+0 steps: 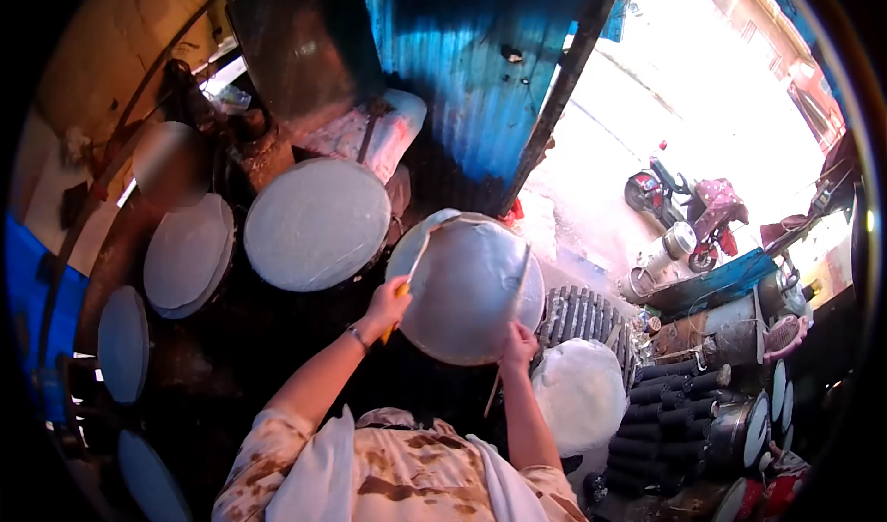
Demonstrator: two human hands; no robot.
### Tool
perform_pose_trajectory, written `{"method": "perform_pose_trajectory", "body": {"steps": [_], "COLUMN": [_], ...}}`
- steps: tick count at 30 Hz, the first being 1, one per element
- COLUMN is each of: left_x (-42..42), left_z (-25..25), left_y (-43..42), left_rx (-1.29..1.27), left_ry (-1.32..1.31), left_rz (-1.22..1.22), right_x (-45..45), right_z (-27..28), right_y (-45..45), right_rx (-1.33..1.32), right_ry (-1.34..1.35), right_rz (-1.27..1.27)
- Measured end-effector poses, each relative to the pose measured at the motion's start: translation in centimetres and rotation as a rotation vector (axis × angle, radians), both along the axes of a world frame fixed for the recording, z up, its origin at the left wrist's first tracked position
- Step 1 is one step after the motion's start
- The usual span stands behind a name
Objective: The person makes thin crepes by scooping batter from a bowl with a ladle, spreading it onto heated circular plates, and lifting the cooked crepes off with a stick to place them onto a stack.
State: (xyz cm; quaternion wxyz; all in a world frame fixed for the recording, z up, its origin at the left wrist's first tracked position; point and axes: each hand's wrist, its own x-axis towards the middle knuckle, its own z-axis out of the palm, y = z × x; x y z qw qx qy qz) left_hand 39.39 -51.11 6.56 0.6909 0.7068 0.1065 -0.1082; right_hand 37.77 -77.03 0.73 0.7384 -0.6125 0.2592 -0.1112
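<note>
In front of me is a round, shiny steamer-like top [465, 291], with a thin, pale sheet [423, 237] along its upper left rim. My left hand [386, 309] is closed around the yellow-orange handle [400, 293] of a slim tool; its thin far part runs up along that rim. On the other side, my right hand [519, 345] grips a thin stick [524, 282] that lies along the right part of the round top, its lower end sticking out below my fist. Whether the stick touches the sheet I cannot tell.
Several pale round discs [317, 224] stand around the left side. A white round mound [580, 397] and a slatted rack [584, 317] sit at right, beside stacked dark cylinders [661, 425]. Beyond the blue corrugated panel [462, 78], a motorbike [661, 192] stands outside.
</note>
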Motion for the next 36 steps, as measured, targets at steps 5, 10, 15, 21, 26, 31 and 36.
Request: {"method": "perform_pose_trajectory", "body": {"steps": [5,10,15,21,26,31,36], "left_x": [-7.2,-12.4,-14.6,-16.0,-15.7,-16.0,-14.1], "left_z": [1.8,2.0,8.0,13.5,12.9,13.2,14.5], "left_y": [2.3,3.7,4.4,2.4,1.8,1.4,0.9], "left_rx": [0.066,0.004,-0.44,-0.417,-0.534,-0.558,-0.799], "left_ry": [0.148,0.219,0.384,0.136,0.27,0.105,0.206], "left_rz": [0.016,0.019,0.038,0.02,-0.05,0.02,0.017], "right_x": [-0.2,1.6,1.7,4.2,2.2,5.2,4.7], "right_z": [-0.6,2.9,7.2,5.5,8.7,6.8,8.0], "right_y": [1.9,-6.2,-4.5,-9.0,-5.9,-11.9,-6.7], "right_rx": [0.024,0.068,0.146,0.193,0.07,-0.002,0.064], "right_ry": [-0.032,0.172,0.262,0.259,0.351,0.316,0.327], "right_rz": [0.367,0.223,0.58,0.327,0.743,0.628,1.0]}}
